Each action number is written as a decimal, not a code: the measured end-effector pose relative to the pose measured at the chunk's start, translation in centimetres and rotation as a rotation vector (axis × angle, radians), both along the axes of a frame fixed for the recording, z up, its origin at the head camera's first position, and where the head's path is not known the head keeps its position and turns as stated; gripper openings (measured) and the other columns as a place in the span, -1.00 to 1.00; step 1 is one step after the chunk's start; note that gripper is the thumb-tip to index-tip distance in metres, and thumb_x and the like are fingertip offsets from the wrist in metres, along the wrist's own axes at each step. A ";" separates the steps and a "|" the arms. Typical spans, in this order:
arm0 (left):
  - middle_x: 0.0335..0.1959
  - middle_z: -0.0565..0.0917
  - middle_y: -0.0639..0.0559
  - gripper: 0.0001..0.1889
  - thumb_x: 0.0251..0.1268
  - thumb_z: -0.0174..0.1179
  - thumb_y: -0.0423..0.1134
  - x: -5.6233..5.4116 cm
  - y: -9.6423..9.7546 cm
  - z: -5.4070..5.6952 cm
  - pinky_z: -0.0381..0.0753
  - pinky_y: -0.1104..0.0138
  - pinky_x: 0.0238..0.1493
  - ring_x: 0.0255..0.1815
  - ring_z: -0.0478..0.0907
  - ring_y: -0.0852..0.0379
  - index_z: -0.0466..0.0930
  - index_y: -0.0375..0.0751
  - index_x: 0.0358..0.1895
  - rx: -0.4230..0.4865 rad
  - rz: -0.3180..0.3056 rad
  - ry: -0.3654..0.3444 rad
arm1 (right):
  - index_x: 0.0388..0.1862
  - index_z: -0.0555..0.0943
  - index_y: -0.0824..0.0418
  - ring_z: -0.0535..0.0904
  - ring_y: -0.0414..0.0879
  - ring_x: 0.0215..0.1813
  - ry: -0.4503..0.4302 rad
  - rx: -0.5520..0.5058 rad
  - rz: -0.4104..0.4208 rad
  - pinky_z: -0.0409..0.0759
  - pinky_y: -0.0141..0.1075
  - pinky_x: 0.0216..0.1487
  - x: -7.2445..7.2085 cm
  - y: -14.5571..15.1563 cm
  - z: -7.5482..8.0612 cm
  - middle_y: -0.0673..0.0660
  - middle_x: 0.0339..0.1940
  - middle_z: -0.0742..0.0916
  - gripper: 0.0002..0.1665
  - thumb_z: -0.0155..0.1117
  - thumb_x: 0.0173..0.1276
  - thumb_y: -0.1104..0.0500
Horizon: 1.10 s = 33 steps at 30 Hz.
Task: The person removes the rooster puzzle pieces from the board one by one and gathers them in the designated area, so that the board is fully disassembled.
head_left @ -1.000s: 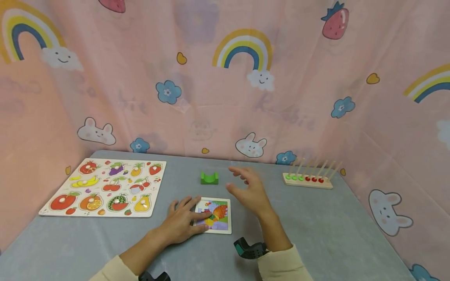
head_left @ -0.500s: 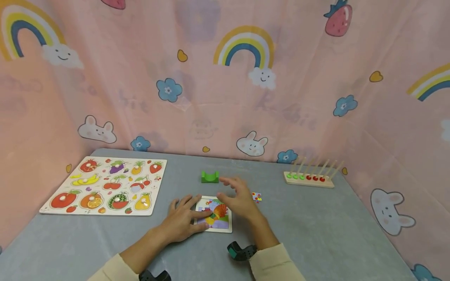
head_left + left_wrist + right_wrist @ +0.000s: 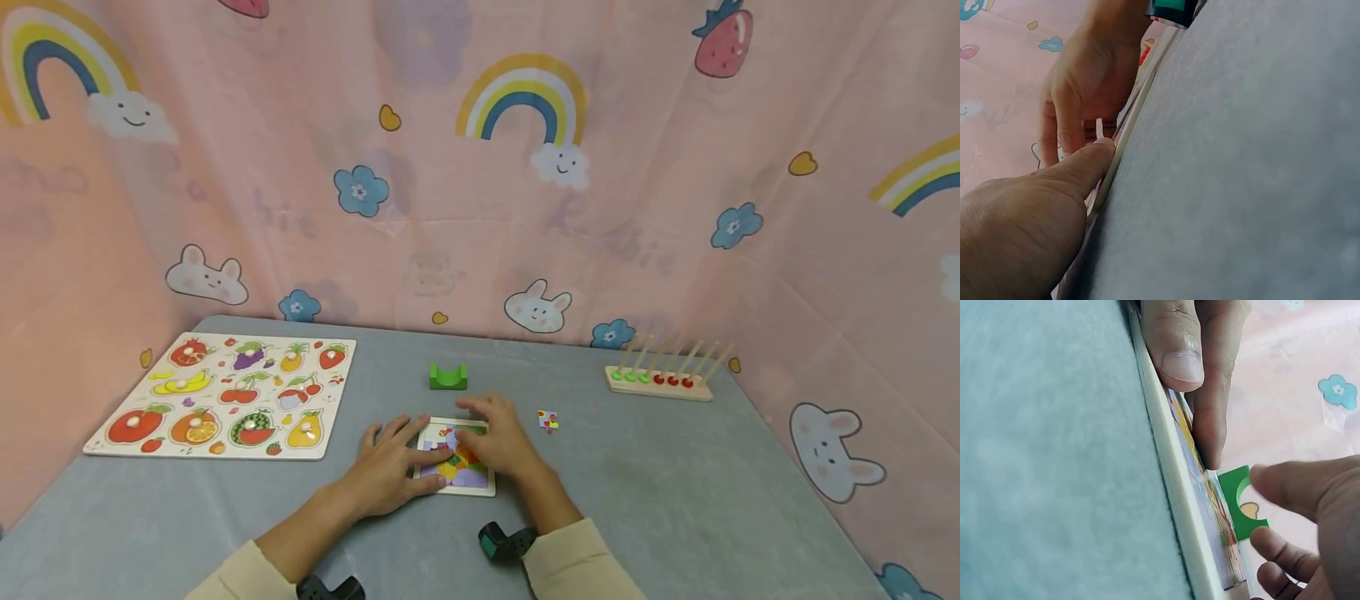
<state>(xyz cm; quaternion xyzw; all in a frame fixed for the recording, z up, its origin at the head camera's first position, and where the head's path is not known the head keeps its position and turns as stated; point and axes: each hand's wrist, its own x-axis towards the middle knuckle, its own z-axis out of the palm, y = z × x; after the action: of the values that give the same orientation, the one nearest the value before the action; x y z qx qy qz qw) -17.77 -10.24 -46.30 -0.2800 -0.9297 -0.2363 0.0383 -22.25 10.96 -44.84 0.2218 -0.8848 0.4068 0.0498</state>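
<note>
A small framed jigsaw puzzle with a colorful picture lies on the table in the head view. My left hand rests on its left side, fingers spread and straight across the frame and picture. Over the puzzle's upper right part is my right hand, thumb and fingers apart. In the right wrist view its thumb and fingers show a gap between them, with nothing held. A loose jigsaw piece lies to the right of that hand. Part of the picture is hidden under both hands.
A green block with a curved notch stands behind the puzzle. A fruit knob puzzle board lies at the left. At the back right stands a wooden peg rack with green and red beads. A pink printed curtain surrounds the table.
My right hand has moved left and down, from beside the puzzle to over its upper right part, uncovering the loose jigsaw piece. My left hand has stayed in place.
</note>
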 end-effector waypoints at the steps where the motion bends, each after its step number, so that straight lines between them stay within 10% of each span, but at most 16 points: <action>1: 0.43 0.25 -0.18 -0.57 0.23 0.21 0.19 0.0 0.0 0.0 -0.08 -0.36 0.18 0.41 0.08 -0.31 0.64 0.23 0.15 0.000 0.001 0.001 | 0.11 0.63 0.23 0.39 0.12 0.07 0.001 0.005 0.000 0.44 0.02 -0.04 0.0 0.0 -0.1 0.18 -0.04 0.60 -0.56 0.38 0.22 0.25; 33: 0.43 0.26 -0.18 -0.58 0.23 0.22 0.18 0.0 0.1 -0.1 -0.08 -0.37 0.17 0.40 0.10 -0.30 0.65 0.24 0.14 0.001 0.005 0.013 | -0.16 0.67 0.13 0.40 -0.05 -0.09 0.069 0.182 -0.016 0.32 -0.03 -0.05 0.4 -0.4 0.1 -0.03 -0.26 0.60 -0.77 0.40 0.16 0.19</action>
<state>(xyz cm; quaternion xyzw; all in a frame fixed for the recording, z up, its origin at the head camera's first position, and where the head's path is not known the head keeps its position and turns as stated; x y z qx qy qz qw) -17.81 -10.15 -46.39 -0.2791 -0.9301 -0.2346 0.0452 -21.83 10.61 -44.75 0.2321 -0.9176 0.3165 0.0632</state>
